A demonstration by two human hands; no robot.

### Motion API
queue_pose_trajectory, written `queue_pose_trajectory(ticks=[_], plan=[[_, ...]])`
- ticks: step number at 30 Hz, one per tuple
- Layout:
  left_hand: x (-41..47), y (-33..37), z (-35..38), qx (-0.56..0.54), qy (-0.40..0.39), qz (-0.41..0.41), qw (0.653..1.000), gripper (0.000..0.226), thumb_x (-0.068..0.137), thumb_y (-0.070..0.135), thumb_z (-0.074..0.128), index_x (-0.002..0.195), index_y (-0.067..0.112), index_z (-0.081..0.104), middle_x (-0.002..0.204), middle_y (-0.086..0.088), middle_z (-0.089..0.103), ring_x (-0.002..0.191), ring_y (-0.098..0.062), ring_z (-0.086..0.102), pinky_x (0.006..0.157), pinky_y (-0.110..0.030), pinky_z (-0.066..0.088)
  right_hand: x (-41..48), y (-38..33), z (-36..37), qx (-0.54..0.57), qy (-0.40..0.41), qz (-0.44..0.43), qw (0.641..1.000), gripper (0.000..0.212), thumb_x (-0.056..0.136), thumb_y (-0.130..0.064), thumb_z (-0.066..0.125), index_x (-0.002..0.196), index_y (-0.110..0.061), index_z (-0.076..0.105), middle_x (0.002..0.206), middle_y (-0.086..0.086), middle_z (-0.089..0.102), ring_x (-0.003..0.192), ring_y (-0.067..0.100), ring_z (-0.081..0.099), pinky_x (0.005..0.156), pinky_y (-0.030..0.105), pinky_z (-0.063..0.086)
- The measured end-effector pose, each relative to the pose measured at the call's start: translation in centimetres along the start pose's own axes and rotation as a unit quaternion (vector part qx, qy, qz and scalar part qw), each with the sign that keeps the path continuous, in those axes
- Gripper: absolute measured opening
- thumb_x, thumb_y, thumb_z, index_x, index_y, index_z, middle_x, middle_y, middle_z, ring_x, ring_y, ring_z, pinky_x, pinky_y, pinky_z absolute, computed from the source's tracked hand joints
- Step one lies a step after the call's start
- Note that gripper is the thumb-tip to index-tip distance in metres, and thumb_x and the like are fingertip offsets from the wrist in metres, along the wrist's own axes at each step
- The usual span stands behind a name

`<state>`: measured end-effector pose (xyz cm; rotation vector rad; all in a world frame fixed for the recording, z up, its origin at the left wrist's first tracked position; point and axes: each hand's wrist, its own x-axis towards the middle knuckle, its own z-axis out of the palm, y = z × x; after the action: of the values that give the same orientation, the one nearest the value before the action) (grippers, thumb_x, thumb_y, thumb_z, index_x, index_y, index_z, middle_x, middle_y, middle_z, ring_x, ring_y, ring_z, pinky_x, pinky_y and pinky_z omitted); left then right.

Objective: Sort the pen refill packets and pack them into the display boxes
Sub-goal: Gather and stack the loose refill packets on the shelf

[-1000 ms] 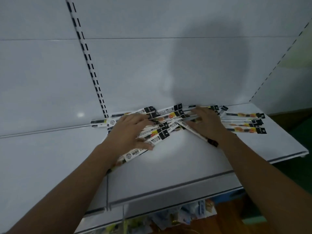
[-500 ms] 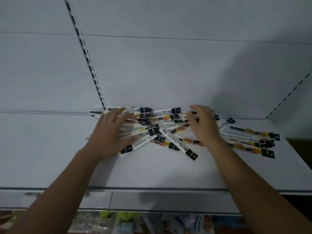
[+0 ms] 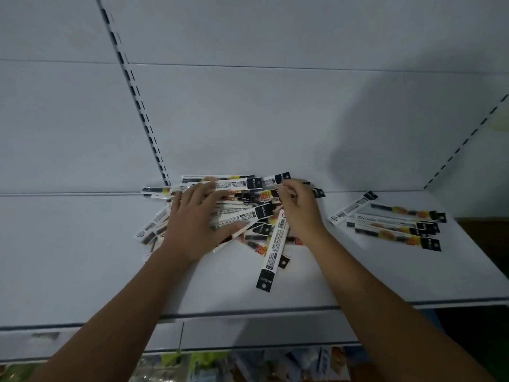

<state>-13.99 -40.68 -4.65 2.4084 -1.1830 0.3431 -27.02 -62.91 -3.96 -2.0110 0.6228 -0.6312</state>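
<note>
- At shelf (image 3: 220, 293) front, one refill packet (image 3: 272, 249) is sticking out twd viewer.
- L hand (image 3: 198, 224) is lying flat, fingers spread, pressing on pile of packets (image 3: 242, 213).
- R hand (image 3: 300, 208) is curling fingers into pile's back; grip unclear.
- Hands are sitting apart; smaller group (image 3: 396, 224) is lying well to the right.

White shelf (image 3: 82, 257), slotted upright (image 3: 132, 86), packaged goods (image 3: 248, 365) beneath
</note>
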Motion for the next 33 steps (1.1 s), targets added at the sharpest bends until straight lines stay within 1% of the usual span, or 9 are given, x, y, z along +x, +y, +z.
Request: queue_pose_trajectory(ticks=[3, 5, 9, 12, 14, 17, 22, 27, 33], plan=[[-0.4, -0.9, -0.9, 0.001, 0.027, -0.016, 1.000, 0.080, 0.084, 0.091, 0.044, 0.143, 0.038, 0.054, 0.155, 0.004, 0.047, 0.145, -0.023, 0.039, 0.121, -0.051, 0.029, 0.0, 0.3, -2.0, -0.071, 0.067, -0.023, 0.995, 0.025, 0.103, -0.030, 0.059, 0.123, -0.018, 0.067, 0.126, 0.003, 0.057, 0.119, 0.015, 0.052, 0.105, 0.037, 0.046], [-0.8, -2.0, -1.8, 0.003, 0.017, -0.033, 0.999, 0.082, 0.084, 0.091, 0.041, 0.145, 0.037, 0.050, 0.156, 0.002, 0.045, 0.144, -0.025, 0.038, 0.121, -0.052, 0.031, -0.3, 0.3, -3.1, -0.127, 0.037, -0.044, 0.990, 0.027, 0.102, -0.031, 0.062, 0.127, -0.021, 0.065, 0.130, 0.001, 0.057, 0.125, 0.015, 0.048, 0.105, 0.032, 0.040], [-1.6, -5.6, -3.5, 0.020, 0.009, -0.071, 0.997, 0.080, 0.087, 0.088, 0.039, 0.148, 0.037, 0.044, 0.161, -0.007, 0.040, 0.149, -0.032, 0.035, 0.120, -0.058, 0.032, -0.4, 0.3, -2.6, -0.217, -0.063, -0.029, 0.974, 0.047, 0.101, -0.034, 0.063, 0.145, -0.022, 0.055, 0.150, 0.002, 0.049, 0.140, 0.020, 0.041, 0.116, 0.043, 0.036], [-2.1, -8.3, -3.5, -0.116, -0.028, -0.194, 0.974, 0.087, 0.087, 0.087, 0.041, 0.154, 0.032, 0.038, 0.164, -0.012, 0.032, 0.153, -0.034, 0.025, 0.120, -0.059, 0.029, -0.8, 0.0, -0.7, -0.201, -0.077, 0.050, 0.975, 0.062, 0.100, -0.057, 0.049, 0.149, -0.020, 0.048, 0.151, 0.006, 0.047, 0.133, 0.026, 0.053, 0.112, 0.051, 0.045], [-2.1, -8.6, -2.9, -0.170, -0.044, -0.213, 0.961, 0.097, 0.085, 0.091, 0.033, 0.157, 0.026, 0.035, 0.165, -0.011, 0.031, 0.155, -0.030, 0.022, 0.123, -0.056, 0.026, -0.8, 0.0, 0.7, -0.191, -0.065, 0.056, 0.978, 0.068, 0.096, -0.066, 0.039, 0.140, -0.017, 0.055, 0.139, 0.004, 0.054, 0.118, 0.024, 0.060, 0.102, 0.049, 0.052], [-1.6, -7.4, -2.2, -0.196, -0.047, -0.196, 0.960, 0.091, 0.092, 0.085, 0.030, 0.158, 0.022, 0.035, 0.165, -0.008, 0.033, 0.155, -0.027, 0.023, 0.124, -0.052, 0.026, -0.6, -0.6, 2.5, -0.154, -0.064, 0.058, 0.984, 0.048, 0.103, -0.055, 0.041, 0.118, -0.015, 0.063, 0.120, 0.002, 0.062, 0.111, 0.023, 0.062, 0.097, 0.046, 0.054], [-1.2, -6.9, -2.7, -0.240, -0.016, -0.194, 0.951, 0.073, 0.100, 0.072, 0.035, 0.151, 0.021, 0.045, 0.157, -0.007, 0.044, 0.149, -0.028, 0.033, 0.122, -0.051, 0.030, -1.3, -2.4, 3.6, -0.044, -0.068, 0.078, 0.994, 0.048, 0.106, -0.052, 0.042, 0.141, -0.020, 0.054, 0.141, 0.002, 0.059, 0.127, 0.020, 0.057, 0.110, 0.048, 0.047], [-1.0, -10.8, -3.9, -0.166, 0.016, -0.178, 0.970, 0.038, 0.107, 0.034, 0.049, 0.142, 0.020, 0.055, 0.148, -0.011, 0.051, 0.140, -0.032, 0.041, 0.113, -0.047, 0.036, -1.6, -2.0, 1.9, -0.142, -0.001, 0.023, 0.990, 0.040, 0.106, -0.040, 0.051, 0.139, -0.020, 0.060, 0.142, 0.003, 0.059, 0.133, 0.023, 0.053, 0.112, 0.050, 0.043], [0.4, -13.1, -3.7, -0.073, -0.071, -0.116, 0.988, 0.045, 0.099, 0.022, 0.063, 0.143, 0.025, 0.058, 0.141, -0.009, 0.054, 0.129, -0.038, 0.048, 0.106, -0.051, 0.045, -3.7, -3.9, 2.4, -0.168, -0.019, -0.154, 0.974, 0.026, 0.095, -0.025, 0.072, 0.121, -0.023, 0.071, 0.129, -0.005, 0.061, 0.129, 0.014, 0.046, 0.111, 0.033, 0.037]])
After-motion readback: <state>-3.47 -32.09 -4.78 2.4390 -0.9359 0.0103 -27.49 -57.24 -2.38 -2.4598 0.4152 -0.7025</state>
